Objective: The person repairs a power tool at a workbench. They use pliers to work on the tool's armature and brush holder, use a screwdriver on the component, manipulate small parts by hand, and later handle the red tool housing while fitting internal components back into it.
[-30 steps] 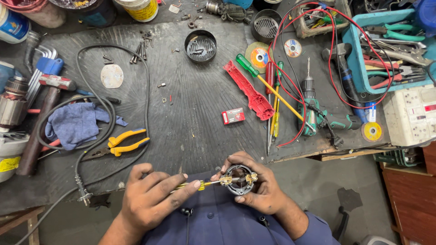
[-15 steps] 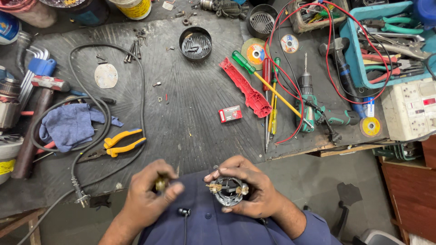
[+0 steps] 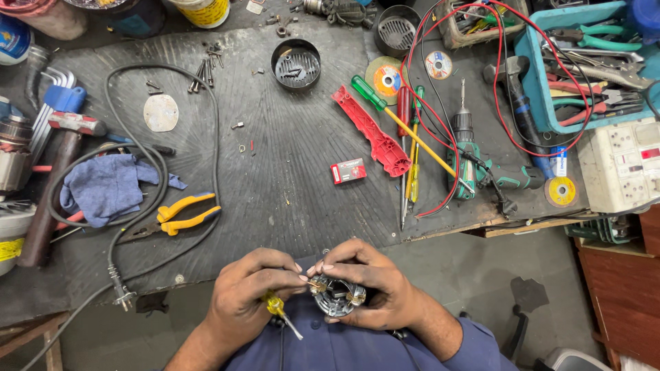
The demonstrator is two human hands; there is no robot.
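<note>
So down at the bottom middle of the frame, both hands are bunched together over the lap, below the table [image 3: 289, 172] edge. The right hand [image 3: 371, 285] is cupped around a small round metal motor part [image 3: 335, 297], gripping it from the side, while the left hand [image 3: 251, 295] pinches at its rim with fingertips and also has a little yellow-handled screwdriver [image 3: 280, 310] tucked in the palm, tip pointing down-right

Packages and labels: a small red rectangular box [image 3: 348, 171] with a white label lies flat mid-table. A yellow-and-white labelled tub [image 3: 201, 9] sits at the top edge, a blue-labelled can [image 3: 15, 40] in the upper left corner. Two round discs with colourful paper labels [image 3: 387, 77] lie upper middle, and a yellow tape roll [image 3: 562, 192] sits right of centre, near a white switch box [image 3: 619, 165]

Containers: a round black cup [image 3: 295, 65] upper middle holds loose metal bits. The teal tray [image 3: 533, 62] upper right is full of pliers and cutters. Left side has a blue rag [image 3: 103, 189] and yellow pliers [image 3: 180, 214]
</note>
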